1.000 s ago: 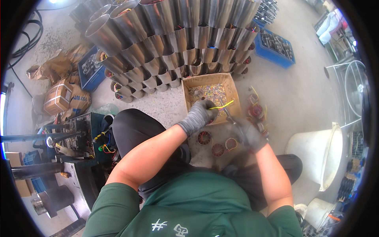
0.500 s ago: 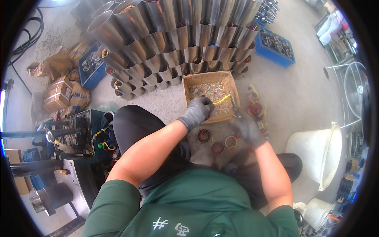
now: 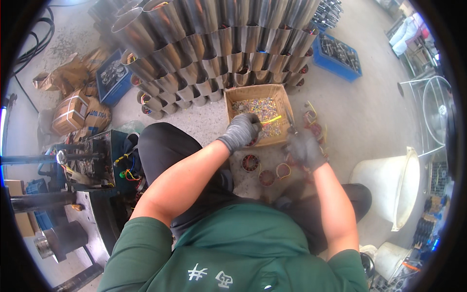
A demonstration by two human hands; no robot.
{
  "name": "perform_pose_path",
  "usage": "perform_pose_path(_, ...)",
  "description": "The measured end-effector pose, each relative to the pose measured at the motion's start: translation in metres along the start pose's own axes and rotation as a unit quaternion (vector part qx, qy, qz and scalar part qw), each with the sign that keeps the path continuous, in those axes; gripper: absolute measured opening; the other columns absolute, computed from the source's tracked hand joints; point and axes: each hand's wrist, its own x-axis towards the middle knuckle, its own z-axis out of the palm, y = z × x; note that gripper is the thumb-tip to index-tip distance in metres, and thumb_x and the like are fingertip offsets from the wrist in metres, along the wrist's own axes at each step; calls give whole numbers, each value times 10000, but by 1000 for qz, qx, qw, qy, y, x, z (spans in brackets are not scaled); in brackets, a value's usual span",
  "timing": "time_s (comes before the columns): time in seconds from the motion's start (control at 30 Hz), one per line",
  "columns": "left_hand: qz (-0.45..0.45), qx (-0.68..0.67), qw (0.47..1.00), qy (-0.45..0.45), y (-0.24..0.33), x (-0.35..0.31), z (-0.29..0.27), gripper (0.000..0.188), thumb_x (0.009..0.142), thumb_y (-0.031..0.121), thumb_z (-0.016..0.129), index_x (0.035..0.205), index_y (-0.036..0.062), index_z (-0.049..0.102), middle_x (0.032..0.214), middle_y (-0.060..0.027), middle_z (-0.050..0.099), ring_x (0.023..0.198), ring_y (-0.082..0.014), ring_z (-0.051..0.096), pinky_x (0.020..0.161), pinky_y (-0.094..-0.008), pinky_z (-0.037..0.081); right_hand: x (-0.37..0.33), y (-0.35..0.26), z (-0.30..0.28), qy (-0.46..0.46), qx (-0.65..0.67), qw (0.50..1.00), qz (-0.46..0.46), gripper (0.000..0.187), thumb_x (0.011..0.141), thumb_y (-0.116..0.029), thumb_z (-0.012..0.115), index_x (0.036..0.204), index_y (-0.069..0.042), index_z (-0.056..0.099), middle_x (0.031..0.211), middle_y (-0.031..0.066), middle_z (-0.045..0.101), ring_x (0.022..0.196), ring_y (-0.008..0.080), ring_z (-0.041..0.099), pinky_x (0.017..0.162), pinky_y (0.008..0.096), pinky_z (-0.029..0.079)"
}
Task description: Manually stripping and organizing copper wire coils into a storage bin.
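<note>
My left hand (image 3: 242, 131), in a grey glove, is closed around a small reddish wound motor stator (image 3: 253, 140), mostly hidden by the fingers. Its yellow leads (image 3: 272, 119) stick out to the right over an open cardboard box (image 3: 258, 91) with many tiny coloured wire scraps inside. My right hand (image 3: 306, 150), also gloved and slightly blurred, grips slim dark pliers (image 3: 291, 121) that point up beside the box's right wall; their jaws are hard to make out. Below the box, several stators lie on the floor, among them a dark red stator (image 3: 250, 163).
Stacked metal tubes (image 3: 204, 46) rise behind the box. Blue crates of metal parts stand at the far left (image 3: 103, 95) and far right (image 3: 318, 62). A white tub (image 3: 384, 182) is beside my right knee, and a machine (image 3: 104, 151) stands at my left.
My right hand has shifted slightly left and down, with the pliers nearer the box's right wall. The left hand still holds the stator, its leads barely moved.
</note>
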Motion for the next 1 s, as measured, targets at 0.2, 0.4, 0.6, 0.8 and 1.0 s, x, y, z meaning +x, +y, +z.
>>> perform_pose_path(0.2, 121, -132, 972, 155, 41, -22, -57, 215, 888, 187, 679, 1009, 10, 686, 845, -73, 685, 765, -120, 616, 722, -286, 504, 46, 55, -86, 73, -115, 989, -56, 492, 817, -206, 726, 1221, 25, 568, 816, 109, 642, 650, 185, 573, 624, 346, 484)
perform_pose_path(0.4, 232, -180, 884, 364, 68, -131, -168, 184, 886, 104, 683, 1029, -8, 661, 830, -14, 646, 730, -68, 560, 647, -225, 447, 7, 34, -32, 92, -504, 851, -115, 490, 805, -339, 736, 1149, -10, 622, 1021, 222, 689, 943, 382, 668, 809, 441, 518)
perform_pose_path(0.6, 244, 177, 829, 471, 3, -241, -206, 178, 899, 59, 668, 1057, -20, 653, 873, -19, 632, 804, -81, 574, 714, -238, 467, -14, 58, 16, -105, -581, 797, -128, 357, 863, -321, 664, 1087, -46, 624, 937, 247, 667, 915, 412, 650, 759, 486, 517)
perform_pose_path(0.8, -80, -228, 890, 387, -113, -328, -180, 193, 907, 155, 680, 1042, 19, 663, 876, -18, 637, 782, -113, 587, 715, -255, 481, -2, 145, -4, -183, -578, 787, -116, 291, 864, -210, 578, 1108, -60, 635, 1026, 254, 663, 998, 416, 639, 833, 492, 504)
perform_pose_path(1.0, -205, -206, 897, 334, -259, -406, -120, 240, 876, 70, 642, 1112, 49, 683, 803, -83, 650, 692, -183, 623, 651, -304, 536, -34, 144, 20, -270, -609, 734, -131, 369, 852, -173, 581, 1211, -93, 610, 1119, 233, 660, 1045, 416, 630, 885, 486, 498)
